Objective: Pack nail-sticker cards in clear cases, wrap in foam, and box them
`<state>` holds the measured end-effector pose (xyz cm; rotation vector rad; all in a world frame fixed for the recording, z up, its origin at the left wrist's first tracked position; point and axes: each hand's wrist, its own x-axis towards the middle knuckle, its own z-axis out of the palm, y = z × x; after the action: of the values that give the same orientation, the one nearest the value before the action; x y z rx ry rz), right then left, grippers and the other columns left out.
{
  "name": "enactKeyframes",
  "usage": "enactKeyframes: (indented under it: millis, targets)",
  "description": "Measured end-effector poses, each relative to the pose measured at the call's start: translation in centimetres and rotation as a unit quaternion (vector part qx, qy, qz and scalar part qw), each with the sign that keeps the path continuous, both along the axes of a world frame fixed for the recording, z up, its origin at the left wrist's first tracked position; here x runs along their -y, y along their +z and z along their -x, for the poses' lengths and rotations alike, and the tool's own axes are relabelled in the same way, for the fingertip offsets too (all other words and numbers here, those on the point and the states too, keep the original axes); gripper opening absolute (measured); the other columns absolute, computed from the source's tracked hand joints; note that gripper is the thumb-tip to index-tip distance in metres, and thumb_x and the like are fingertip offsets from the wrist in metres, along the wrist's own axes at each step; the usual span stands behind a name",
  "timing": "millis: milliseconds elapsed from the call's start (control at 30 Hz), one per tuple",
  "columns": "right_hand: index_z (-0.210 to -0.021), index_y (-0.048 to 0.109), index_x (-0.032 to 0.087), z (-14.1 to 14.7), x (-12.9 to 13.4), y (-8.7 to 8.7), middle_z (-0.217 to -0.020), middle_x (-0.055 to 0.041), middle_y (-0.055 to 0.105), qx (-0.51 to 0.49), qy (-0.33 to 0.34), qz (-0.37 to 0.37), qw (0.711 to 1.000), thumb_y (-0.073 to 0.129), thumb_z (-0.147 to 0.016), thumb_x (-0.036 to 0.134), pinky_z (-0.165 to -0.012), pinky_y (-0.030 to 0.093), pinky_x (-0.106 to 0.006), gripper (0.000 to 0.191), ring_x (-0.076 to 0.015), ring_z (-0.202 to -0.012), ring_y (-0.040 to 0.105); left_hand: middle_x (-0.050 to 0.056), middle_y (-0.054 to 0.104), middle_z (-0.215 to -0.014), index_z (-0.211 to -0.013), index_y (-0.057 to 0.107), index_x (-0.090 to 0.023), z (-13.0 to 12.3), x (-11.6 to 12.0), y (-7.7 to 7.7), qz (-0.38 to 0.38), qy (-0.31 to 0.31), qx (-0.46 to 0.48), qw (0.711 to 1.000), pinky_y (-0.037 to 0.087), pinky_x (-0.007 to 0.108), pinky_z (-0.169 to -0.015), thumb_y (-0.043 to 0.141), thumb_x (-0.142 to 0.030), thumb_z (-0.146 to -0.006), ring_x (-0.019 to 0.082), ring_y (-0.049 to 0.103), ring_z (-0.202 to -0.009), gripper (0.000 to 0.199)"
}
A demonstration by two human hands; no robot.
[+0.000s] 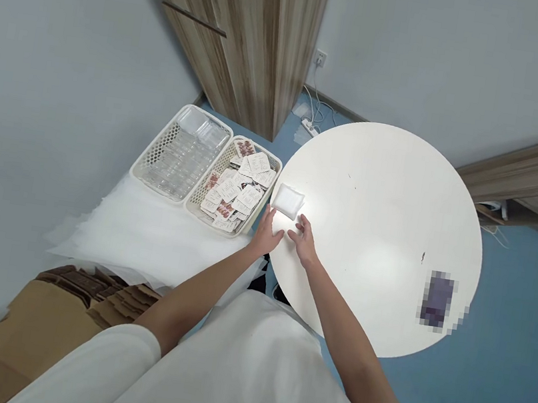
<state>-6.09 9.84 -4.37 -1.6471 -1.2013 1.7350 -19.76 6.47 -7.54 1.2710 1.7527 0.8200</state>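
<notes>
On the left edge of the round white table (381, 198) lies a small, flat, white packet (288, 201), roughly rectangular, looking like something wrapped in thin white sheeting. What is inside it cannot be seen. My left hand (267, 233) is at the packet's near left corner, thumb and fingers apart, its fingertips close to the edge. Just off the near right corner, my right hand (304, 242) has its fingers spread and curved. Neither hand grips the packet; whether the left fingertips touch it I cannot tell.
Left of the table, one white basket (139, 165) holds clear plastic cases and another basket (277, 174) holds printed cards. They stand by stacked white sheets (129, 224). Folded cardboard (43, 323) lies nearer me. A blurred dark object (437, 299) rests on the table's right side.
</notes>
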Motion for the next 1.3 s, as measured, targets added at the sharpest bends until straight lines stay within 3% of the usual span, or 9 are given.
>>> enactKeyframes:
  millis: [133, 367, 533, 733, 967, 1133, 1300]
  targets:
    - [-0.133, 0.027, 0.031, -1.3, 1.3, 0.3, -0.136, -0.0049, 0.034, -0.018, 0.006, 0.013, 1.000, 0.058, -0.068, 0.041, -0.089, 0.041, -0.036, 0.073, -0.0211, -0.119, 0.037, 0.012, 0.012, -0.146, -0.132, 0.027, -0.019, -0.4, 1.7, 0.3, 0.018, 0.006, -0.006, 1.000, 0.026, 0.046, -0.104, 0.054, -0.027, -0.076, 0.027, 0.016, -0.133, 0.062]
    - [-0.131, 0.030, 0.031, -5.5, 4.6, 1.0, -0.141, -0.0071, 0.027, -0.072, 0.034, 0.023, 0.997, 0.056, -0.070, 0.042, -0.083, 0.044, -0.035, 0.068, -0.0198, -0.105, 0.051, 0.013, 0.038, -0.134, -0.117, 0.047, -0.016, -2.6, 6.2, 1.3, 0.053, 0.015, -0.027, 0.998, 0.030, 0.041, -0.103, 0.051, -0.028, -0.077, 0.025, 0.032, -0.127, 0.041]
    - [-0.127, 0.036, 0.028, -8.0, 7.1, -0.4, -0.127, -0.0095, 0.046, -0.079, 0.086, 0.059, 0.991, 0.055, -0.070, 0.043, -0.075, 0.046, -0.033, 0.062, -0.0182, -0.091, 0.059, 0.010, 0.047, -0.127, -0.109, 0.052, -0.018, -4.9, 11.2, 2.4, 0.063, 0.068, -0.064, 0.994, 0.035, 0.039, -0.099, 0.050, -0.026, -0.077, 0.022, 0.042, -0.120, 0.034]
    - [-0.113, 0.050, 0.021, -8.2, 9.1, -1.6, -0.106, -0.0091, 0.058, -0.097, 0.131, 0.088, 0.983, 0.057, -0.068, 0.043, -0.063, 0.047, -0.029, 0.050, -0.0166, -0.077, 0.061, 0.011, 0.055, -0.119, -0.112, 0.052, -0.018, -5.2, 17.2, 4.2, 0.150, 0.092, 0.000, 0.984, 0.045, 0.034, -0.086, 0.050, -0.034, -0.078, 0.023, 0.053, -0.109, 0.038]
    - [-0.097, 0.057, 0.021, -4.0, 8.7, -0.2, -0.092, -0.0060, 0.062, -0.075, 0.222, 0.057, 0.971, 0.060, -0.064, 0.045, -0.058, 0.045, -0.028, 0.041, -0.0157, -0.069, 0.059, 0.010, 0.057, -0.117, -0.114, 0.051, -0.019, -2.7, 21.9, 6.6, 0.172, 0.156, -0.004, 0.973, 0.047, 0.030, -0.079, 0.050, -0.038, -0.078, 0.021, 0.057, -0.102, 0.041]
    - [-0.099, 0.057, 0.020, 1.5, 10.1, 1.8, -0.090, -0.0058, 0.062, -0.092, 0.307, 0.016, 0.947, 0.059, -0.065, 0.048, -0.063, 0.045, -0.029, 0.044, -0.0161, -0.072, 0.059, 0.009, 0.057, -0.117, -0.114, 0.051, -0.019, -0.2, 24.4, 9.0, 0.098, 0.228, -0.036, 0.968, 0.048, 0.029, -0.077, 0.050, -0.036, -0.078, 0.021, 0.058, -0.099, 0.040]
    - [-0.098, 0.057, 0.019, 7.2, 13.8, 3.8, -0.086, -0.0056, 0.061, -0.115, 0.408, -0.052, 0.904, 0.057, -0.067, 0.052, -0.064, 0.044, -0.030, 0.045, -0.0167, -0.071, 0.058, 0.008, 0.059, -0.114, -0.114, 0.053, -0.019, 2.6, 27.6, 11.4, 0.018, 0.269, -0.054, 0.962, 0.046, 0.032, -0.082, 0.049, -0.034, -0.078, 0.021, 0.058, -0.098, 0.039]
